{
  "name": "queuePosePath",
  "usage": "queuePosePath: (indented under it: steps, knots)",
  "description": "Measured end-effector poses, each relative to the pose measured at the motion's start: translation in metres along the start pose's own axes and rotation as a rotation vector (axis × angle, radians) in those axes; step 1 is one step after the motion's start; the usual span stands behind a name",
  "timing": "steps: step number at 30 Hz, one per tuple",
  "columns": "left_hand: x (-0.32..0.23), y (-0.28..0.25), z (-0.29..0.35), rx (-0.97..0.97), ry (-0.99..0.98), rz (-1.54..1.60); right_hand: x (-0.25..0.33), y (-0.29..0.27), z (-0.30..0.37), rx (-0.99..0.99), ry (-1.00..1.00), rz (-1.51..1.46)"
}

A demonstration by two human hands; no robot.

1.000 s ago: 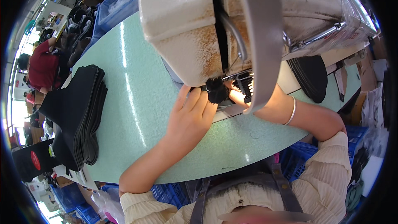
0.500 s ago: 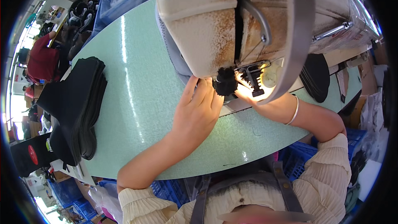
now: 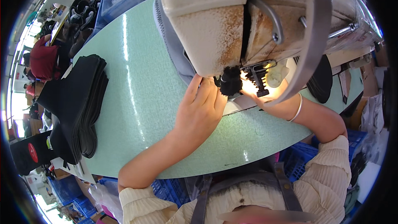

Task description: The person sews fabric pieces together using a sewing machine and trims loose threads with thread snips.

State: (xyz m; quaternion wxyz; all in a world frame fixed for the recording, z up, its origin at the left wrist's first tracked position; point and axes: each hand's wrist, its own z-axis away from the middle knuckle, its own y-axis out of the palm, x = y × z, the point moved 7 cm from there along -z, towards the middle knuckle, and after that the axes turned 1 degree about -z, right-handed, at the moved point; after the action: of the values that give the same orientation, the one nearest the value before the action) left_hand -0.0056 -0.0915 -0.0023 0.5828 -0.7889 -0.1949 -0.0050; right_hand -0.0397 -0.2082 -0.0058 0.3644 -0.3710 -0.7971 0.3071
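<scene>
A worn cream sewing machine reaches over the table from the upper right. Under its head lies a grey fabric piece with a zigzag-stitched edge, its inner part hidden by the machine. My left hand is closed at that fabric, its bent fingers drawn together and their tips tucked beneath the head. Close by, a fuzzy black ball hangs from the machine. My right hand, with a bangle at the wrist, lies under the lamp-lit needle area; the machine and its curved grey bar hide most of its fingers.
On the pale green table, a stack of black cut pieces stands at the left. More black pieces lie right of the machine. Blue crates sit below the table's near edge. A person in red is at the far left.
The machine and both hands appear slightly farther right in the picture. More of the grey fabric's stitched edge shows left of the machine head. Both hands keep nearly the same pose.
</scene>
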Motion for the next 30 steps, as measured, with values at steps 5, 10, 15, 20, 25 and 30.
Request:
queuePosePath:
  steps: [5, 10, 15, 20, 25, 30]
  knots:
    - [-0.001, 0.000, 0.000, 0.006, 0.030, 0.019, -0.004, 0.006, 0.003, 0.217, -0.135, 0.060]
    - [0.013, -0.003, -0.004, -0.063, 0.044, 0.124, -0.008, 0.013, 0.007, 0.082, -0.135, -0.028]
    - [0.022, -0.005, -0.003, -0.072, -0.029, 0.097, -0.004, 0.010, 0.008, 0.036, -0.103, -0.067]
    - [0.016, -0.005, -0.003, -0.078, -0.062, 0.060, 0.000, -0.002, -0.002, 0.060, -0.059, -0.108]
    - [0.010, -0.003, -0.001, -0.138, -0.011, 0.056, 0.004, -0.001, -0.004, 0.072, -0.068, -0.057]
    - [0.007, 0.001, 0.001, -0.125, 0.001, 0.042, 0.002, 0.005, 0.003, 0.086, -0.043, -0.028]
